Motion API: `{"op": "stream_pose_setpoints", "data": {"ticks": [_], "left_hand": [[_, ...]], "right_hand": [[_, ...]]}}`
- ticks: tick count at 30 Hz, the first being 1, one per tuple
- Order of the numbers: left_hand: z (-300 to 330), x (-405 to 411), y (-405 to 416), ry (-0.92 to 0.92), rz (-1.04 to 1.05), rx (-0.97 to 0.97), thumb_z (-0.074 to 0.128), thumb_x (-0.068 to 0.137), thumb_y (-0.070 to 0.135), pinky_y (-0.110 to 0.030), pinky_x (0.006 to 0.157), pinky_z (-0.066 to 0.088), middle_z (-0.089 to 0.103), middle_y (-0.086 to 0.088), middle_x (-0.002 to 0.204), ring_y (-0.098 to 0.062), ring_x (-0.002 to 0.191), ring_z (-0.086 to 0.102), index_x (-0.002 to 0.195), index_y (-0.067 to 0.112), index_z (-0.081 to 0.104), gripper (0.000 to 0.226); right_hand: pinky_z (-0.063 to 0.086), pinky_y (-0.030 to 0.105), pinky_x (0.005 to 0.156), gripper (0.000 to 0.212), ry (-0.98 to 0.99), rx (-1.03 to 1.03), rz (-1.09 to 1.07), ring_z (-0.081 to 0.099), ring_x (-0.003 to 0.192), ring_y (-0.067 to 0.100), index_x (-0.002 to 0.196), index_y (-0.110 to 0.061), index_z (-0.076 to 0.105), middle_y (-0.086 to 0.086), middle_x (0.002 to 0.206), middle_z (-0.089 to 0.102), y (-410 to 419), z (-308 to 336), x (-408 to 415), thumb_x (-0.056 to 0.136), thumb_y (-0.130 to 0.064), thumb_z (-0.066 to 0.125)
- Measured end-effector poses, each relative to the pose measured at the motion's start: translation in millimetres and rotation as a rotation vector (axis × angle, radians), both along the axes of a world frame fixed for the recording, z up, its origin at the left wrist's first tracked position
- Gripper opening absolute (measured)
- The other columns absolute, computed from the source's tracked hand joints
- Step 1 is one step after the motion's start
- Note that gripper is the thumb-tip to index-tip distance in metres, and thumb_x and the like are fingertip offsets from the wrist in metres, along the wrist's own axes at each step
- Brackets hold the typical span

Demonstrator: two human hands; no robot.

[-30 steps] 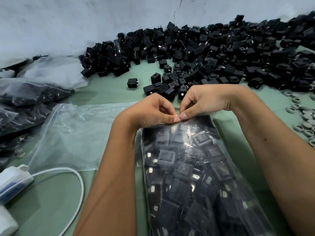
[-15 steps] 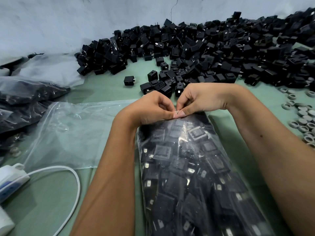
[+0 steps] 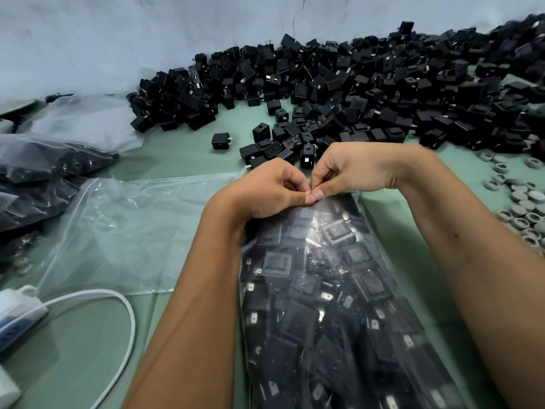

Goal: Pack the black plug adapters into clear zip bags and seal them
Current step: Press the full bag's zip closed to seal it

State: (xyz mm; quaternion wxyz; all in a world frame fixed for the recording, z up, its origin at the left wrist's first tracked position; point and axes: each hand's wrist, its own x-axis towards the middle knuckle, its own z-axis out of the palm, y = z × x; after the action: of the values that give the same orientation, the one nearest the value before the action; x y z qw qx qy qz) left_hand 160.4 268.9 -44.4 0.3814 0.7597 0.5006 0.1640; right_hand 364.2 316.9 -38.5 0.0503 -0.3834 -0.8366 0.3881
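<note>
A clear zip bag [image 3: 330,290] packed with black plug adapters lies lengthwise in front of me on the green table [image 3: 182,154]. My left hand [image 3: 265,190] and my right hand [image 3: 354,169] meet at the bag's far end, thumbs and forefingers pinching the zip strip side by side at its middle. A big heap of loose black adapters [image 3: 339,93] fills the back of the table against the wall. One adapter [image 3: 220,141] stands apart at the heap's near edge.
An empty clear zip bag [image 3: 129,231] lies flat at my left. Filled bags [image 3: 38,178] are stacked at the far left. A white power strip [image 3: 17,314] with a white cable [image 3: 129,320] sits front left. Several grey rings [image 3: 519,202] lie at the right.
Both hands stay pinched together at the bag's zip strip. The view has shifted slightly; nothing else has moved.
</note>
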Motion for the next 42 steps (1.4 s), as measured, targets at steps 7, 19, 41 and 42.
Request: {"op": "stream_pose_setpoints", "data": {"ticks": [7,19,41,42], "left_hand": [[-1,-4,0,-0.006,0.025,-0.044,0.075,0.092,0.017,-0.033,0.072,0.049,0.068,-0.002,0.070,-0.014,0.067,0.059,0.079,0.014,0.076,0.014],[-6,16,4,0.065,0.036,0.085,0.077,0.091,0.021,-0.021,0.062,0.045,0.064,0.016,0.060,0.003,0.057,0.055,0.079,0.018,0.076,0.013],[-2,-2,1,-0.045,0.009,0.001,0.077,0.091,0.017,-0.022,0.067,0.052,0.075,-0.002,0.074,-0.007,0.067,0.063,0.083,0.012,0.078,0.010],[-2,-5,2,-0.049,0.026,-0.013,0.078,0.089,0.020,-0.023,0.067,0.052,0.076,-0.003,0.075,-0.008,0.067,0.064,0.082,0.014,0.079,0.009]], "right_hand": [[0.052,0.023,0.065,0.013,-0.022,-0.082,-0.061,0.061,0.064,0.010,0.081,-0.018,0.081,0.003,0.070,0.072,5,7,31,0.087,-0.030,0.079],[0.051,0.026,0.065,0.009,-0.024,-0.065,-0.082,0.061,0.066,0.013,0.079,-0.020,0.081,0.006,0.072,0.073,8,7,35,0.087,-0.023,0.080],[0.045,0.007,0.062,0.002,-0.016,-0.015,-0.006,0.061,0.063,-0.004,0.086,-0.028,0.082,-0.007,0.075,0.076,-1,6,3,0.086,-0.030,0.082],[0.045,0.008,0.062,0.001,-0.022,-0.009,-0.004,0.061,0.063,-0.003,0.086,-0.027,0.082,-0.006,0.075,0.076,0,6,4,0.086,-0.026,0.082]]}}
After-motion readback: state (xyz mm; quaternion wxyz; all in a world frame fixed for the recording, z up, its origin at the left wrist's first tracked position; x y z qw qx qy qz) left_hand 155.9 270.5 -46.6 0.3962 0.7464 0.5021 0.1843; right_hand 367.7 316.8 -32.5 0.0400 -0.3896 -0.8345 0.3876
